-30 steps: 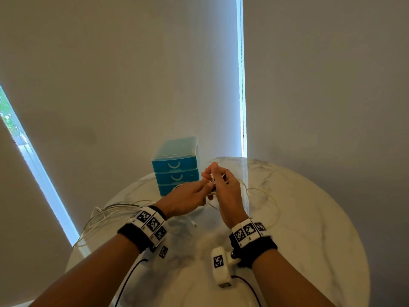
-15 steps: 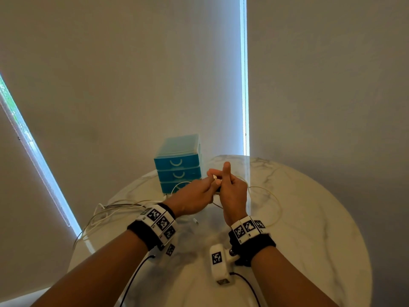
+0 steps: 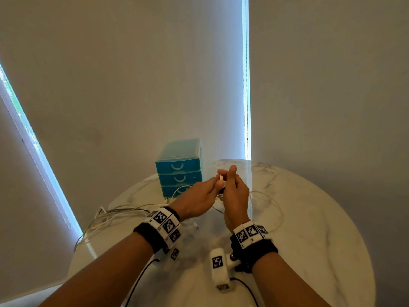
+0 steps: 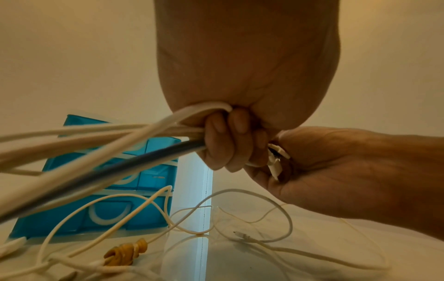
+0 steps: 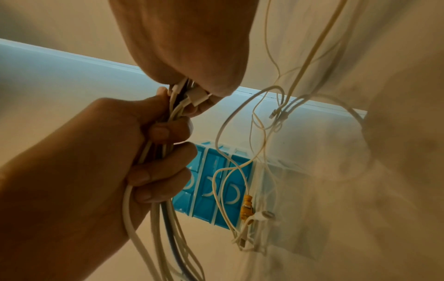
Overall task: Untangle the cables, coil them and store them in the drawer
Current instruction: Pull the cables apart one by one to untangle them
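The left hand [image 3: 197, 201] was curled tight around a gathered bundle of white cables with one dark blue strand [image 4: 100, 148], its fingers [image 4: 223, 140] folded over them just where the strands met the other hand. The right hand [image 3: 235, 196] pinched the white plug ends [image 5: 192, 95] of that bundle between thumb and fingertips, one finger lifted upright, both hands touching above the round white marble-patterned table [image 3: 321, 229]. From the left fist the bundle trailed away over the left edge of the table [image 3: 106, 218]. More thin white cable [image 4: 252, 209] lay loose on the tabletop below the hands in crossing loops, and a small yellow-brown twisted tie [image 4: 127, 254] rested among them near the foot of the drawer unit. That teal plastic three-drawer box with white curved handles [image 3: 179, 167] stood at the far side of the table, just beyond the hands, and all three drawers looked closed. By my reading the work was at an early stage: the ends seemed to be getting lined up, perhaps ahead of coiling, but no finished coil showed anywhere, the loops on the table appeared to need sorting, and nothing could be seen stored in a drawer.
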